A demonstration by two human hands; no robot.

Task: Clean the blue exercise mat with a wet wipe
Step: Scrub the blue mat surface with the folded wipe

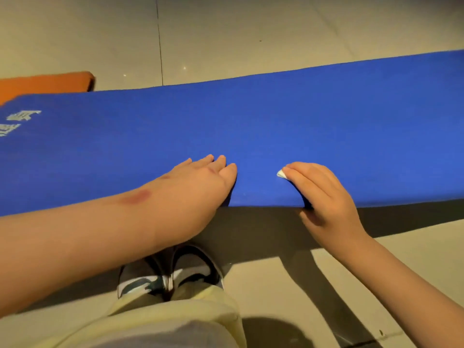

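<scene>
The mat (276, 116) is spread across the view, beneath both hands. The left hand (200, 182) is laid flat on the mat near its near edge, with the fingers straight and close together; nothing is held.

The right hand (324, 197) is set just to the right of the left hand, apart from it. Its fingers are kept together, nearly straight, and pressed down on the wipe (281, 174). Only a white corner of the wipe is seen, at the fingertips. The thumb is tucked at the mat's near edge; whether it is under the edge cannot be told.

White lettering (20, 121) is printed far left of the left hand. An orange pad (42, 84) lies beyond it on the floor (251, 33). Shoes (170, 275) are seen below the left wrist.
</scene>
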